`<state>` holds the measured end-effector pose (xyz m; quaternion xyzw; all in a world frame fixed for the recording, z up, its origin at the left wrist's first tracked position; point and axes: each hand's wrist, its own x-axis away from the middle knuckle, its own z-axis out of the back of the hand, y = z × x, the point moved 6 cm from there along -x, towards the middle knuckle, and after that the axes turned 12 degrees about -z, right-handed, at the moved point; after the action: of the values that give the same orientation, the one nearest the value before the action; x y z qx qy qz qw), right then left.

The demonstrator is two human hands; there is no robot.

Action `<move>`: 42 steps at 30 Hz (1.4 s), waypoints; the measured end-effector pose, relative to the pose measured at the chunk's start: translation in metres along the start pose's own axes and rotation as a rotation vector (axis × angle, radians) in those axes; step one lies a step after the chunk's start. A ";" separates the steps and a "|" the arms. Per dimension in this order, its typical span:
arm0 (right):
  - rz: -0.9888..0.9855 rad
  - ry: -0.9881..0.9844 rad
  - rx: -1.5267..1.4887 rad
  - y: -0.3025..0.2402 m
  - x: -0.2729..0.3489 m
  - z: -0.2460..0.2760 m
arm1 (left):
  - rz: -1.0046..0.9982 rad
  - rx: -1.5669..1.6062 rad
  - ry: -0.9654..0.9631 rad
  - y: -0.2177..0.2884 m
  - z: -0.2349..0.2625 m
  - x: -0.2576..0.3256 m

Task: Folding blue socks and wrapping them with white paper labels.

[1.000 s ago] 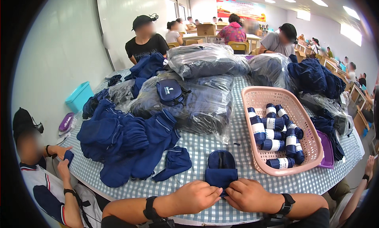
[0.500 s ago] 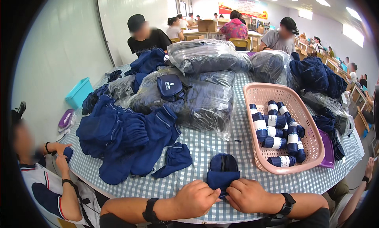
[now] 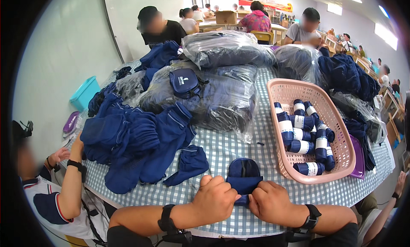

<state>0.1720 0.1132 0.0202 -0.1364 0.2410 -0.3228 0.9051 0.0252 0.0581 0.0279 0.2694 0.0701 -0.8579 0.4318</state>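
A navy cloth pouch (image 3: 244,186) with a rounded far end lies folded at the table's front edge, between my two hands. Its near side is pinched at the left by my left hand (image 3: 215,199), fingers curled and closed. On the opposite side my right hand (image 3: 270,203) grips it the same way. The folded layer stands slightly raised across the middle, and a strip of navy cloth shows beneath it. Just left of the pouch is a loose navy cloth piece (image 3: 188,165). To the right, a pink basket (image 3: 279,153) contains several navy rolls (image 3: 321,144) with white bands.
A heap of navy fabric (image 3: 128,140) covers the table's left side. Plastic-wrapped bundles (image 3: 226,104) fill the middle back, with a small navy bag (image 3: 183,81) on them. A purple tray (image 3: 358,159) sits beside the basket. A co-worker's arm (image 3: 71,174) reaches in from the left.
Both my hands have shifted slightly up and away from me, and the pouch's folded layer is raised. The left co-worker's hand has moved from holding a navy item to the fabric heap.
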 end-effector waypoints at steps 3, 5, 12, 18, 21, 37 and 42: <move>-0.053 0.016 -0.046 0.004 0.001 -0.001 | 0.027 0.016 -0.014 -0.003 -0.002 -0.002; -0.074 0.034 -0.090 0.003 -0.001 0.003 | 0.041 0.033 -0.025 -0.005 -0.003 -0.004; 0.110 0.086 -0.165 -0.006 -0.003 0.008 | 0.290 0.224 -0.169 -0.019 -0.014 0.000; 0.267 0.104 -0.056 -0.008 0.006 0.013 | 0.176 0.264 -0.044 -0.012 -0.005 0.001; 0.357 0.100 -0.016 -0.014 0.006 0.019 | 0.007 0.246 -0.003 0.000 0.004 0.006; 0.399 0.039 0.084 -0.010 0.006 0.013 | -0.216 0.000 -0.083 0.013 0.005 0.002; 0.382 0.021 0.070 -0.010 0.009 0.010 | -0.091 0.183 -0.129 0.008 0.004 0.001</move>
<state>0.1789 0.1008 0.0296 -0.0532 0.2603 -0.1549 0.9515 0.0290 0.0509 0.0315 0.2484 -0.0242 -0.8951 0.3696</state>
